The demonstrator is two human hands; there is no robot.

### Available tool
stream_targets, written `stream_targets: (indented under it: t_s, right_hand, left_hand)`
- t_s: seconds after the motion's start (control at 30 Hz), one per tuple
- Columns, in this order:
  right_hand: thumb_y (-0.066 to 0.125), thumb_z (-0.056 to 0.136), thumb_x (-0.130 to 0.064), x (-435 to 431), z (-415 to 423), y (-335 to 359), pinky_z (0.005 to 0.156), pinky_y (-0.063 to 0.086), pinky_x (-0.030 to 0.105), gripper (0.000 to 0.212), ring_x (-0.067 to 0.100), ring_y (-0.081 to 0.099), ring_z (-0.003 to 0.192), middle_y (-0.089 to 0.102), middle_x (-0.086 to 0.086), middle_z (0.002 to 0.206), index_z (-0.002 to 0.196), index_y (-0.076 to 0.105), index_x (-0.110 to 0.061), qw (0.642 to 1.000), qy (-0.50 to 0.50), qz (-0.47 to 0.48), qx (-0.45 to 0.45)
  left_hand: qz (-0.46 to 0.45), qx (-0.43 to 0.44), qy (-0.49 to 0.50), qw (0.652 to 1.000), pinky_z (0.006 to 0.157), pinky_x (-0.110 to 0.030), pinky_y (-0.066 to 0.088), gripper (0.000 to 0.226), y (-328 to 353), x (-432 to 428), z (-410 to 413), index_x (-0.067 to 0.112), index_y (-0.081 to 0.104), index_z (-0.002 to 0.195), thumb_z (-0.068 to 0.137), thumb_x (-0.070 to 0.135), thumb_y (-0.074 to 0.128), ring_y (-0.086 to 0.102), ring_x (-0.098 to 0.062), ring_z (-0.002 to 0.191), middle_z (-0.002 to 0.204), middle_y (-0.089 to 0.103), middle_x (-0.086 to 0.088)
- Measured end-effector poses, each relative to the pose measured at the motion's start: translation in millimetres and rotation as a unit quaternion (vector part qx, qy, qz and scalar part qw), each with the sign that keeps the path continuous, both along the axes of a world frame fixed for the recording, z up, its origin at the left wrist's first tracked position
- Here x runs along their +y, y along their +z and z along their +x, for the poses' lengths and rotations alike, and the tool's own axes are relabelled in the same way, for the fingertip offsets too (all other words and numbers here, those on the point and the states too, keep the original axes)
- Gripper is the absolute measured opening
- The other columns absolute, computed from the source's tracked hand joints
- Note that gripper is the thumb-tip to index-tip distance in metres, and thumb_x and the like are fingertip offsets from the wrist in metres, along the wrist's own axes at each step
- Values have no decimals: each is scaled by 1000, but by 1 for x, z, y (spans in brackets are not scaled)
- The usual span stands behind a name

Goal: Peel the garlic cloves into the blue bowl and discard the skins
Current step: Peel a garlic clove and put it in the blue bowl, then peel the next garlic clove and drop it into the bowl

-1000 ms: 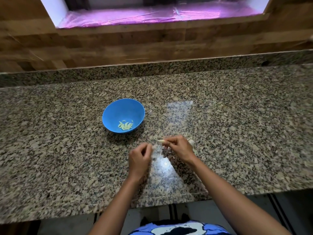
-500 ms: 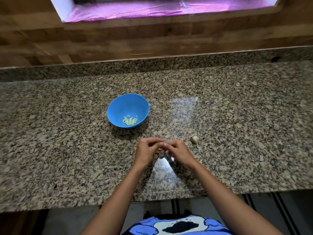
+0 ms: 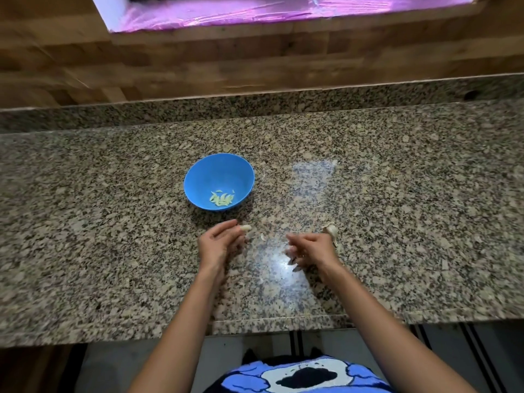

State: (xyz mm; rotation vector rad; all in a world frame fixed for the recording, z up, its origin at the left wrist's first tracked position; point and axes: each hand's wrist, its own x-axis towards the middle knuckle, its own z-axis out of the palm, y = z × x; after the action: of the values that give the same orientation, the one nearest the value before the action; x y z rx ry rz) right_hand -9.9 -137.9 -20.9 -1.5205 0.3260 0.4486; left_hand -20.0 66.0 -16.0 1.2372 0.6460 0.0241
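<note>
A blue bowl [image 3: 219,177] stands on the granite counter with several peeled garlic cloves [image 3: 222,198] at its bottom. Just below the bowl, my left hand [image 3: 219,243] pinches a pale peeled clove [image 3: 246,228] at its fingertips. My right hand [image 3: 310,249] is apart from it to the right, fingers curled round bits of papery skin [image 3: 293,260]. A small scrap of skin [image 3: 262,237] lies on the counter between the hands. The rest of the garlic bulb [image 3: 331,231] lies just beyond my right hand.
The granite counter [image 3: 113,222] runs wide to both sides, with a raised granite ledge and a wooden wall behind. Its front edge [image 3: 269,326] is close to my body. A glare patch shines on the stone between my hands.
My hands were joined on one clove and have pulled apart. The left hand moved up-left toward the bowl with the clove, the right hand drew back to the right with skin.
</note>
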Motion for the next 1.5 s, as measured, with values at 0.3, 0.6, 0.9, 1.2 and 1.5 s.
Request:
stream_targets:
  t_s: [0.3, 0.6, 0.9, 1.2, 1.5]
  right_hand:
    - [54, 91, -3, 3, -6, -10, 60, 47, 3, 27, 12, 65, 82, 66, 0, 101, 117, 61, -4, 960, -34, -217, -173]
    - [51, 92, -4, -1, -31, -21, 64, 47, 3, 28, -9, 55, 76, 67, 0, 106, 118, 61, -9, 955, -150, -192, -169]
    - [45, 97, -13, -3, -23, -15, 84, 52, 29, 23, 19, 65, 91, 69, 9, 96, 108, 64, -5, 963, -252, -54, -76]
    - [45, 98, -18, 45, -41, -17, 73, 50, 19, 23, 10, 63, 82, 68, 2, 92, 106, 66, -10, 956, -244, -115, -116]
    - [46, 97, -11, 95, -54, -20, 68, 55, 19, 24, 20, 65, 78, 66, 13, 86, 107, 63, 2, 981, -190, -7, -35]
  left_hand:
    - [496, 12, -31, 868, 76, -25, 51, 23, -19, 36, -10, 10, 66, 111, 89, 10, 59, 63, -20, 94, 107, 68, -5]
    - [551, -19, -305, 776, 116, -27, -8, 60, -44, -60, -1, 13, -9, 149, 101, 41, 14, -10, -11, 143, 155, -14, 0]
    - [507, -262, -536, 622, 101, -39, 44, 47, -35, -55, 3, 15, 56, 130, 92, 42, 49, 48, -23, 125, 138, 50, -8]
    - [577, -255, -600, 492, 112, -28, 21, 46, -32, 60, -48, 29, 33, 145, 99, 33, 35, 25, -17, 140, 154, 26, -1]
    - [649, -308, -450, 530, 61, -35, 59, 39, -27, 96, -90, 5, 70, 97, 61, -5, 81, 69, -27, 79, 95, 70, -14]
